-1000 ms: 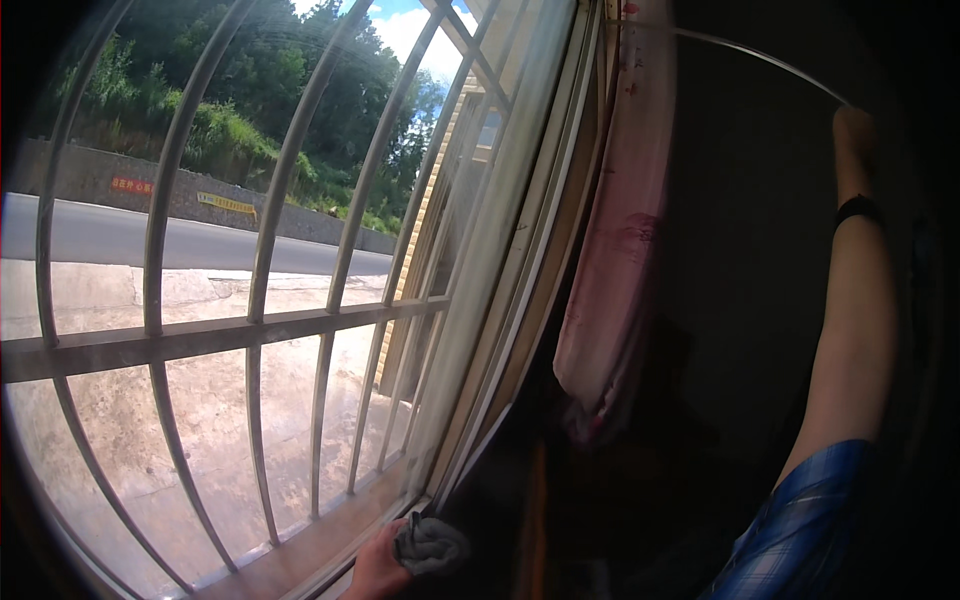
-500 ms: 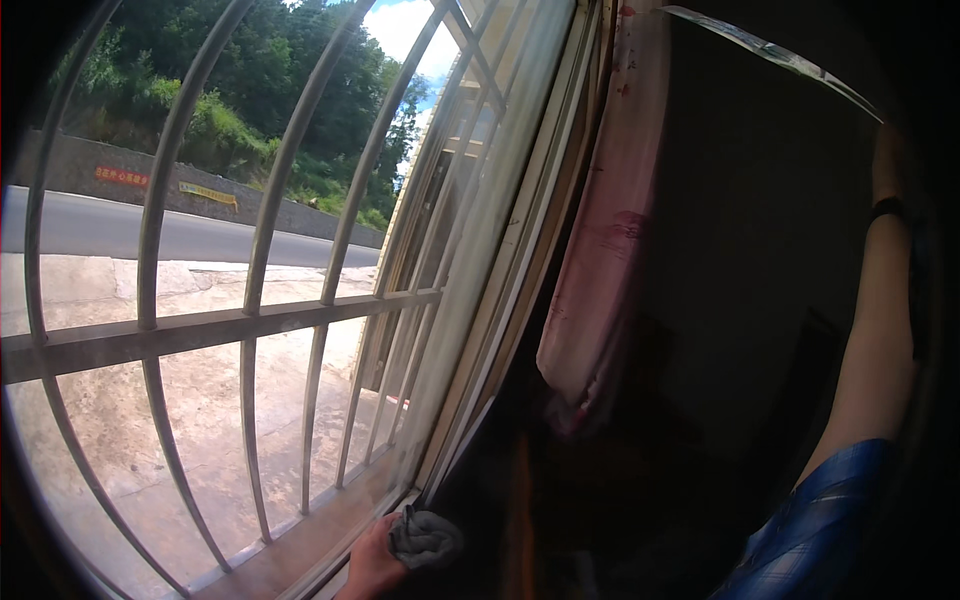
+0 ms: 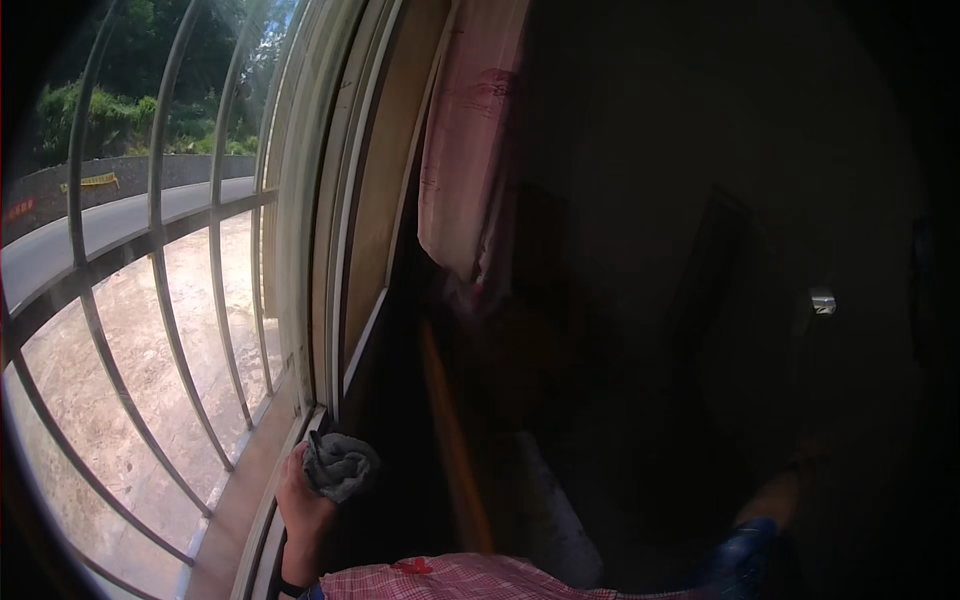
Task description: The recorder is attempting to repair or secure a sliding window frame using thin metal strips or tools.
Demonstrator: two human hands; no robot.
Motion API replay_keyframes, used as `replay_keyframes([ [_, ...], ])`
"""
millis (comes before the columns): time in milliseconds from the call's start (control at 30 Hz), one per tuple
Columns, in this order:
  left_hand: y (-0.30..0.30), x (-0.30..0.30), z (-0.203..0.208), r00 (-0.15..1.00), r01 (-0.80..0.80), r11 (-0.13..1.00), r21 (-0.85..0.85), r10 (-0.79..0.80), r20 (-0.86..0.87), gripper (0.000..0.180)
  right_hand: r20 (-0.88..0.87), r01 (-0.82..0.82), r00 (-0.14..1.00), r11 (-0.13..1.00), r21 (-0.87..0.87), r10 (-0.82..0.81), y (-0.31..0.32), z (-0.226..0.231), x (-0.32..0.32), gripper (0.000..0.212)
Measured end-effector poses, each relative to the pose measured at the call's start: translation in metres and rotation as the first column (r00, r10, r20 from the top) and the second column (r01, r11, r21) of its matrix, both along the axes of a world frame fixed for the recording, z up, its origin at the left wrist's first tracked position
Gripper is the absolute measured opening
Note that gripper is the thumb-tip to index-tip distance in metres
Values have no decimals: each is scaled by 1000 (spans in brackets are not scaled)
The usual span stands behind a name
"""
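Observation:
A bunched grey cloth (image 3: 345, 468) is in my left hand (image 3: 302, 505), whose fingers are wrapped round it at the lower corner of the window frame (image 3: 330, 200). The hand rests beside the sill, close to the glass. My right forearm (image 3: 772, 498), in a blue sleeve, reaches into the dark at the lower right. The right hand itself is lost in shadow, so its fingers and anything in them cannot be made out.
Metal bars (image 3: 160, 200) stand outside the window, with sunlit ground and a road beyond. A pink curtain (image 3: 470, 150) hangs right of the frame. A small shiny object (image 3: 823, 301) shows in the dark room. Pink checked fabric (image 3: 450, 578) lies along the lower edge.
My right arm has come down from high at the right into the dark lower right. The view has turned right and down; my left hand still holds the grey cloth by the frame corner.

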State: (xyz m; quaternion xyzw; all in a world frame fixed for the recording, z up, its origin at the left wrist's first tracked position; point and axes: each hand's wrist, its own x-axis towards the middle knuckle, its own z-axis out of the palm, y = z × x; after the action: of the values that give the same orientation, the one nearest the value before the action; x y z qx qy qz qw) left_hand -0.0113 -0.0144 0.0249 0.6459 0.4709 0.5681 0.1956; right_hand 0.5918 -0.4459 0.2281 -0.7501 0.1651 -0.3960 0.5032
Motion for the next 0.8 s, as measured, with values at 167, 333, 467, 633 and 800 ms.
replay_keyframes([
  [167, 17, 16, -6, 991, 129, 991, -47, -127, 46, 71, -261, -3, 965, 990, 138, 39, -75, -259, -53, 43],
  [333, 6, 16, 5, 975, 170, 978, -121, -149, 165, 69, -406, 9, 909, 967, 253, 98, -114, -371, -121, 43],
  [467, 5, 20, 3, 973, 208, 970, -125, -192, 129, 68, -456, -8, 876, 949, 315, 159, -118, -408, -138, 44],
  [633, 9, 20, -3, 961, 236, 961, -144, -209, 179, 74, -499, -93, 823, 932, 350, 270, -99, -430, -130, 44],
  [800, 17, 8, -16, 985, 163, 981, -102, -157, 67, 73, -532, -203, 749, 901, 383, 396, -63, -451, -108, 45],
])
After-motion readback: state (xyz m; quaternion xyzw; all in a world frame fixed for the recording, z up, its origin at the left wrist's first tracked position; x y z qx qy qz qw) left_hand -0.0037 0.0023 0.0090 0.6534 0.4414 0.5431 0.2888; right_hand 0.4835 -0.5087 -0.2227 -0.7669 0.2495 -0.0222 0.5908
